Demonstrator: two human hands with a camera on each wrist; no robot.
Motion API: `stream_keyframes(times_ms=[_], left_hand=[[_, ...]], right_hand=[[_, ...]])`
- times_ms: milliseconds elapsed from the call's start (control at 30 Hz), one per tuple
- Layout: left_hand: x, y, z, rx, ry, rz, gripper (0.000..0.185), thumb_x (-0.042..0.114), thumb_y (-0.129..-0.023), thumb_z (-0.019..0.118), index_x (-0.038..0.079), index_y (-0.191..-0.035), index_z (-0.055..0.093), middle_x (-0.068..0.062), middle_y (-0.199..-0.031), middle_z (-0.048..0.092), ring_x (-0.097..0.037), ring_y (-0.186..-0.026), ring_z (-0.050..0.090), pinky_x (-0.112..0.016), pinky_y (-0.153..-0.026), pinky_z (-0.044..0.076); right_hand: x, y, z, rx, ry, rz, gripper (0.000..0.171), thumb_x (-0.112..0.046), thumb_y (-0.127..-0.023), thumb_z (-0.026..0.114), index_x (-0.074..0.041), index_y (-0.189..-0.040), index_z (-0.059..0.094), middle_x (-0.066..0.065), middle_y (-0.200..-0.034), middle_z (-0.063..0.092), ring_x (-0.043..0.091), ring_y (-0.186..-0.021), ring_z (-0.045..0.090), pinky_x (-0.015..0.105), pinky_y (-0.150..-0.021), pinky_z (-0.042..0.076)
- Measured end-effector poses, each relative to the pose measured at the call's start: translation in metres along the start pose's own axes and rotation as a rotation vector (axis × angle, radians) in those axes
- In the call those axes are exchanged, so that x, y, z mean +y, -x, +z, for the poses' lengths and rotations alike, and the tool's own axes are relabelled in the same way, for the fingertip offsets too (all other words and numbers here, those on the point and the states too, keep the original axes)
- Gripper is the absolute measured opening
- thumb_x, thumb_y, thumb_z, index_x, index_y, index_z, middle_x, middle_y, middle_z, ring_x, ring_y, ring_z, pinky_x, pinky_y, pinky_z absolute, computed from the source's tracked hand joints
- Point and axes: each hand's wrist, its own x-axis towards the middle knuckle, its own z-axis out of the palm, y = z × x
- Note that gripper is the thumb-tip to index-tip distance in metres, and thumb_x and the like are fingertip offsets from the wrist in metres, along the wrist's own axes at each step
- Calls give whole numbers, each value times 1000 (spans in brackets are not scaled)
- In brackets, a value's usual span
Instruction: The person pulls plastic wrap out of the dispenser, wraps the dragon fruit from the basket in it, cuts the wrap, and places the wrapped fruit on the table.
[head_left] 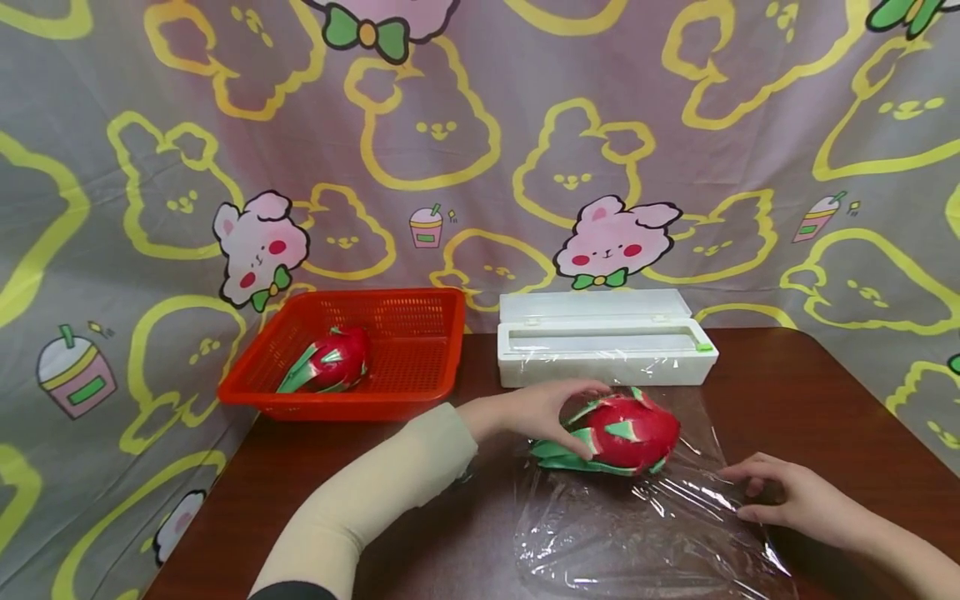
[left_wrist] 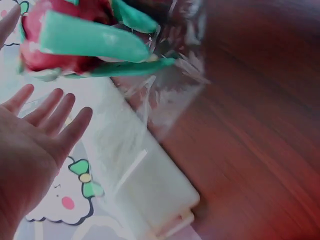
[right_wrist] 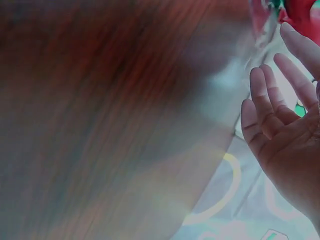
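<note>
Head view: red basket (head_left: 420, 333) sits at the table's (head_left: 787, 392) far left corner, holding one dragon fruit (head_left: 330, 360) toward its left side. White cling-film dispenser box (head_left: 600, 346) stands at the far edge, lid up, film drawn out toward the near edge. Second dragon fruit (head_left: 630, 432) lies on the plastic wrap sheet (head_left: 645, 533) just in front of the box. Left hand (head_left: 536, 410), fingers fairly straight, rests against that fruit's left end. Right hand (head_left: 787, 496), fingers relaxed and spread, lies on the sheet's right edge, gripping nothing. Wrist views are blurred; both palms show open.
</note>
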Motion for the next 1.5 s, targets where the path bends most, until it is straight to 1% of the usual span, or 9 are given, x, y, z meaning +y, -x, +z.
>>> stream_keyframes(times_ms=[200,367,433,600,800,1000,1167,1367,1500], left_hand=[[-3,46,-5,63,-81,24,81,39,-77,82,15,-144,43,1,-139,49,-12,-126,45,-27,-102,38],[-5,75,2,93,-112,74,74,37,-79,81,14,-141,48,1,-136,54,-10,-124,47,-26,-104,36],[-4,84,7,84,-111,87,71,35,-80,81,13,-140,49,2,-135,55,-9,-123,48,-25,-103,36],[3,101,22,34,-145,140,63,32,-80,81,12,-134,54,1,-127,60,-8,-115,54,-19,-98,39],[11,108,41,-55,-204,217,51,29,-79,82,13,-124,62,3,-113,65,1,-99,56,-12,-89,41],[9,112,57,-159,-221,195,41,29,-80,82,19,-117,67,14,-103,63,11,-91,52,-6,-82,39],[6,113,64,-196,-290,170,40,34,-78,83,24,-113,69,21,-99,61,15,-88,47,-4,-77,36],[7,108,65,-207,-432,169,43,39,-74,84,29,-113,69,23,-101,58,13,-92,46,-5,-79,34],[7,104,66,-208,-460,182,35,36,-76,83,30,-108,70,22,-96,57,13,-87,45,-4,-75,33]], right_hand=[[-6,13,-3,20,-19,-6,37,-17,-77,82,-14,-112,69,-10,-98,61,4,-77,54,22,-60,46],[-10,21,-5,-26,-21,42,34,-22,-79,80,-15,-110,70,-12,-98,61,1,-82,55,20,-63,48],[-12,24,-5,-60,-48,51,32,-22,-81,79,-16,-110,70,-12,-99,61,0,-84,55,20,-63,48],[-11,30,-3,-103,-146,-44,30,-13,-82,77,-17,-111,71,-8,-100,62,2,-87,56,19,-64,48],[-4,36,0,-223,-319,-71,29,-4,-84,74,-14,-111,70,-5,-104,61,6,-90,57,19,-67,48],[-1,41,5,-322,-425,5,26,1,-86,70,-12,-108,70,-5,-102,58,8,-87,53,20,-66,45],[-3,42,12,-320,-386,30,20,-3,-86,72,-15,-103,70,-8,-99,53,6,-84,51,20,-65,46],[-1,40,18,-242,-267,-137,22,-7,-81,78,-18,-95,65,-10,-97,48,4,-82,47,20,-59,40],[2,37,22,-205,-239,-221,25,-4,-78,80,-19,-90,63,-9,-95,47,4,-81,47,19,-59,38]])
